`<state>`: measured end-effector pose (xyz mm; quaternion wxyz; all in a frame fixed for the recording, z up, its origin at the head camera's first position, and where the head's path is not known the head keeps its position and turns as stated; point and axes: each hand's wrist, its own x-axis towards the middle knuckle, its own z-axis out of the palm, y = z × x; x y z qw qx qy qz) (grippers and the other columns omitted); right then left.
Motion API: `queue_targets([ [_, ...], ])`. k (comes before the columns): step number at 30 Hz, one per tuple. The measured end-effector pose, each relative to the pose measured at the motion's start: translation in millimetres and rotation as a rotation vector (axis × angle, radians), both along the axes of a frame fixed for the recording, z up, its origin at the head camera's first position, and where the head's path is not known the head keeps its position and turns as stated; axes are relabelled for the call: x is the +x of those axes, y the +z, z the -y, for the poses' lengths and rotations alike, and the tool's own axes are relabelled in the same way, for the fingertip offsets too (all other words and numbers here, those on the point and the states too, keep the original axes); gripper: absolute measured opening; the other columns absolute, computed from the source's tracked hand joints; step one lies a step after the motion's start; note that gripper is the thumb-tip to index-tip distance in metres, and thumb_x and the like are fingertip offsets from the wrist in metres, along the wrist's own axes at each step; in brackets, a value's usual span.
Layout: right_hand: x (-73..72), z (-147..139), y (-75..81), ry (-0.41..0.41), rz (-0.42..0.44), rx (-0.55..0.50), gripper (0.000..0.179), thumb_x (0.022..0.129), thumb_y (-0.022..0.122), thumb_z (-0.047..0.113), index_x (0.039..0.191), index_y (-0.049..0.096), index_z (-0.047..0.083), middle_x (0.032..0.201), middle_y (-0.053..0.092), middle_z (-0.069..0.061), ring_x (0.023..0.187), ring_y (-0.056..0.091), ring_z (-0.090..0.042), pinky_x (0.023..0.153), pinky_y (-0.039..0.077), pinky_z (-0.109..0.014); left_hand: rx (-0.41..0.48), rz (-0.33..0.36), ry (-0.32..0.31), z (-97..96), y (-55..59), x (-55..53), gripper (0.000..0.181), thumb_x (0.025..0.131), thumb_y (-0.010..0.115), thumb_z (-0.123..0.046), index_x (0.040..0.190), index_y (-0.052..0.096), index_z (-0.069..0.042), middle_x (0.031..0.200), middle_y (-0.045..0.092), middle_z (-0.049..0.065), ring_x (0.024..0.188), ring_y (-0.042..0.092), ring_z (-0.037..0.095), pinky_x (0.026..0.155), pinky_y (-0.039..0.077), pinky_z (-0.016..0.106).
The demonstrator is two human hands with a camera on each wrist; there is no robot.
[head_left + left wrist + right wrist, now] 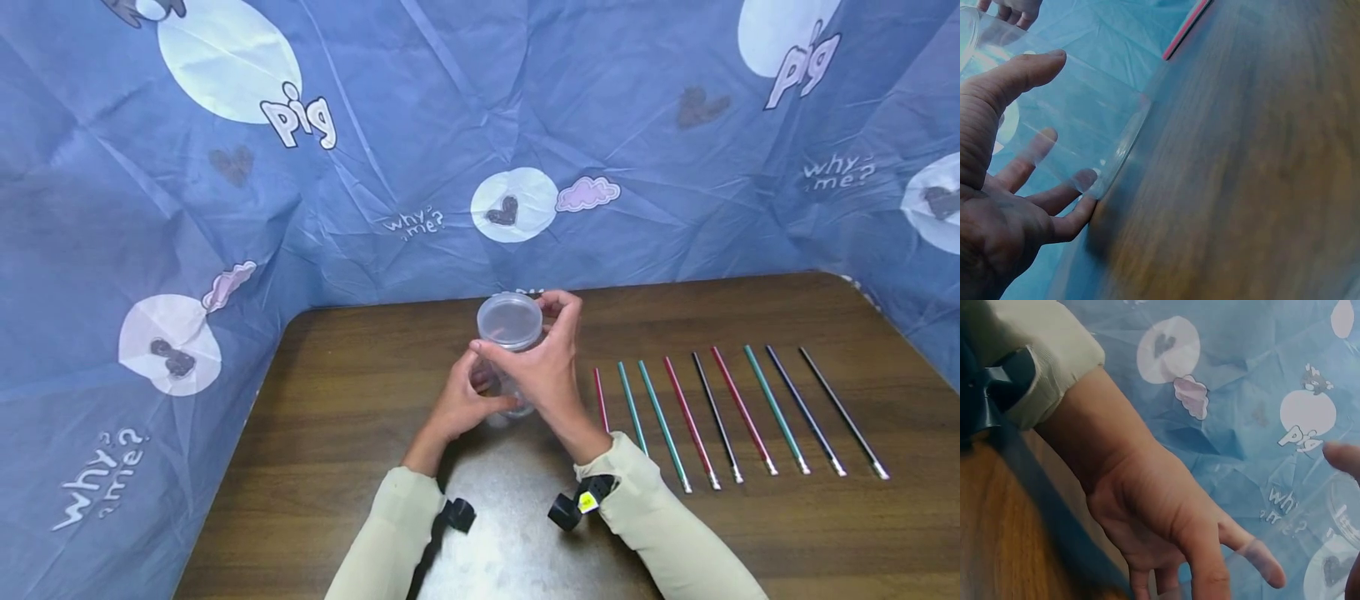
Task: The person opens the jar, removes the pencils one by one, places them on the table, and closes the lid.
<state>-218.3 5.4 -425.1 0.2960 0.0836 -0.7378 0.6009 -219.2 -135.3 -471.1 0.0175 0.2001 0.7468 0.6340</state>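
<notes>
A clear plastic jar with a round translucent lid stands upright between the two hands in the head view. My left hand holds the lower part of the jar, thumb on the near side. In the left wrist view, that hand's fingers curve under and around the jar wall near its base, close to the table. Higher up, my right hand grips around the lid's rim, thumb in front and fingers behind. The right wrist view shows the left hand large, with the lid partly cut off at the right edge.
Several pencils in red, teal, black and blue, such as a teal pencil, lie in a row on the wooden table, right of the jar. Behind the table hangs a blue printed cloth. Wrist cameras hang under both forearms.
</notes>
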Motion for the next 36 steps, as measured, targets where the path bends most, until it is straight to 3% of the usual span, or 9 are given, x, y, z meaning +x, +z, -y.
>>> queue_targets([
  [2,-1.0,-2.0,-0.2,0.033,-0.005,-0.011,0.106,0.053,0.099,0.029,0.135,0.036,0.009,0.127,0.048,-0.01,0.114,0.048,-0.021,0.093,0.045,-0.036,0.003,0.005,0.001,-0.2,2.8,1.9,0.082,0.072,0.081,0.009,0.143,0.041,0.006,0.139,0.052,0.026,0.124,0.054,0.042,0.102,0.045,0.055],
  [4,-2.9,-5.8,0.9,0.097,-0.026,-0.01,0.11,0.056,0.096,0.029,0.143,0.032,0.01,0.136,0.045,-0.01,0.123,0.045,-0.021,0.099,0.043,-0.038,0.017,0.008,0.003,0.0,-4.8,-1.8,0.086,0.072,0.082,0.009,0.146,0.039,0.003,0.141,0.051,0.024,0.124,0.054,0.041,0.102,0.045,0.055],
  [9,-8.9,-20.2,7.0,0.409,-0.086,-0.071,0.098,0.071,0.076,0.017,0.151,0.02,0.003,0.153,0.031,-0.02,0.138,0.032,-0.029,0.114,0.027,-0.048,0.05,0.007,-0.008,1.4,-28.0,-14.8,0.084,0.071,0.083,0.009,0.144,0.044,-0.003,0.135,0.058,0.021,0.12,0.058,0.04,0.101,0.047,0.052],
  [12,-12.6,-28.1,7.5,0.583,-0.048,-0.124,0.097,0.071,0.067,0.006,0.151,0.014,0.001,0.155,0.03,-0.025,0.138,0.033,-0.031,0.114,0.023,-0.046,0.063,-0.003,-0.016,2.3,-30.6,-17.2,0.081,0.071,0.084,0.008,0.141,0.047,-0.006,0.132,0.061,0.019,0.119,0.059,0.037,0.1,0.048,0.05],
  [15,-15.4,-32.1,6.3,0.662,-0.011,-0.154,0.097,0.071,0.065,0.0,0.151,0.011,0.0,0.152,0.035,-0.028,0.133,0.04,-0.03,0.111,0.027,-0.039,0.07,-0.006,-0.02,3.1,-30.7,-18.4,0.082,0.07,0.085,0.007,0.141,0.048,-0.01,0.132,0.061,0.016,0.119,0.06,0.035,0.101,0.048,0.049],
  [21,-17.4,-32.2,3.9,0.69,-0.002,-0.207,0.094,0.068,0.061,-0.005,0.149,0.012,-0.002,0.143,0.044,-0.034,0.124,0.048,-0.024,0.108,0.031,-0.033,0.068,-0.002,-0.024,2.9,-30.4,-19.3,0.081,0.07,0.085,0.006,0.141,0.048,-0.009,0.132,0.061,0.017,0.119,0.059,0.038,0.101,0.048,0.051],
  [29,-18.1,-31.5,3.5,0.684,-0.017,-0.26,0.088,0.067,0.056,-0.008,0.146,0.019,-0.001,0.141,0.045,-0.035,0.121,0.052,-0.02,0.104,0.034,-0.033,0.045,0.005,-0.012,2.9,-25.4,-16.5,0.08,0.07,0.086,0.005,0.139,0.048,-0.009,0.131,0.06,0.021,0.118,0.058,0.041,0.101,0.047,0.052],
  [35,-20.0,-31.9,0.5,0.641,-0.05,-0.241,0.084,0.069,0.061,-0.006,0.143,0.021,-0.007,0.135,0.048,-0.038,0.119,0.052,-0.017,0.102,0.033,-0.033,0.025,0.007,-0.003,3.2,-26.0,-16.1,0.081,0.071,0.086,0.003,0.14,0.048,-0.012,0.13,0.062,0.015,0.118,0.06,0.036,0.101,0.048,0.051],
  [36,-20.2,-31.9,-0.2,0.631,-0.062,-0.226,0.083,0.07,0.062,-0.006,0.142,0.021,-0.007,0.134,0.048,-0.037,0.119,0.052,-0.017,0.101,0.033,-0.033,0.022,0.001,0.001,3.5,-30.2,-18.1,0.081,0.07,0.087,0.002,0.14,0.049,-0.014,0.129,0.062,0.013,0.117,0.061,0.034,0.1,0.048,0.05],
])
